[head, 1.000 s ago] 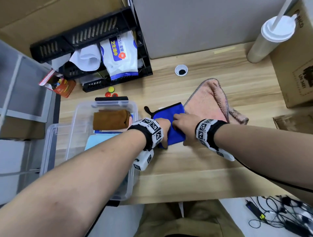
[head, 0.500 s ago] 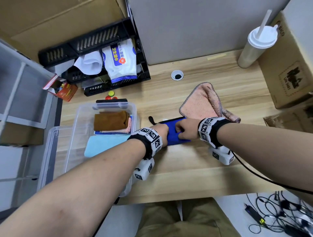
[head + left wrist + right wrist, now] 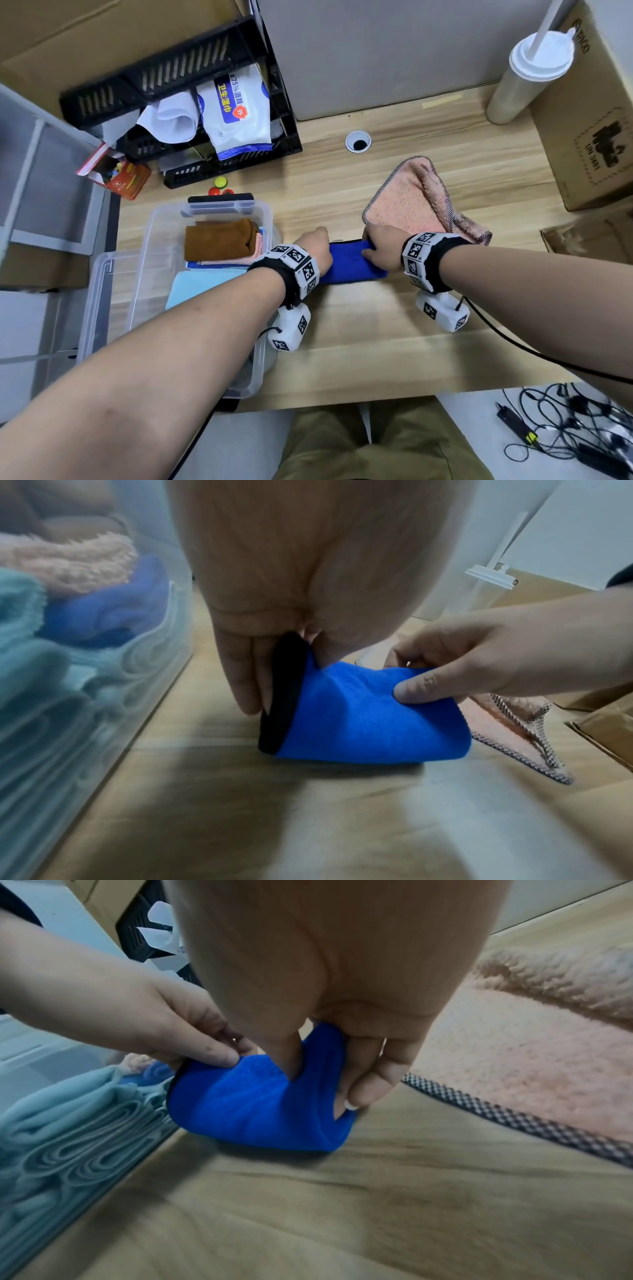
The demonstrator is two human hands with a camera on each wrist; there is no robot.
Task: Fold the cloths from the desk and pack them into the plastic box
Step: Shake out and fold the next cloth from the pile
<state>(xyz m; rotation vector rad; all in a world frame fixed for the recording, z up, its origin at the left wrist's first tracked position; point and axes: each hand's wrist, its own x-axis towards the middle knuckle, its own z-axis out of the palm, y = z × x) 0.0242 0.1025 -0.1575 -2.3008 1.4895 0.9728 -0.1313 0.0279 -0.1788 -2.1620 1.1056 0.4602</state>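
Left hand grip: the left hand (image 3: 317, 248) pinches the black-edged end of the folded blue cloth (image 3: 352, 263), thumb on top and fingers down its outer side, as the wrist views show.
Right hand grip: the right hand (image 3: 382, 246) pinches the other end, thumb (image 3: 416, 688) pressed into the top layer and fingers curled behind the fold.
Cloth position: the blue cloth lies on the desk (image 3: 376, 342) directly between the two hands, a thick bundle of several layers.
Risk, unfolding: I judge the layers could spring apart if either pinch eases before the bundle is carried, since only the two ends are held and the middle is free.
Risk, snagging: the pink cloth (image 3: 407, 205) lies just beyond the right hand, its checked hem (image 3: 514, 1118) touching or nearly under the fingers; lifting could drag that hem along.
Risk, the box wall: the plastic box (image 3: 212, 212) stands just outside the left hand; a low sideways move might catch the cloth on its rim and peel the fold open.
Risk, room inside: farther left of that hand, the brown cloth (image 3: 219, 240) and light blue cloth (image 3: 202, 284) already fill much of the box, so a careless drop could land askew on them.
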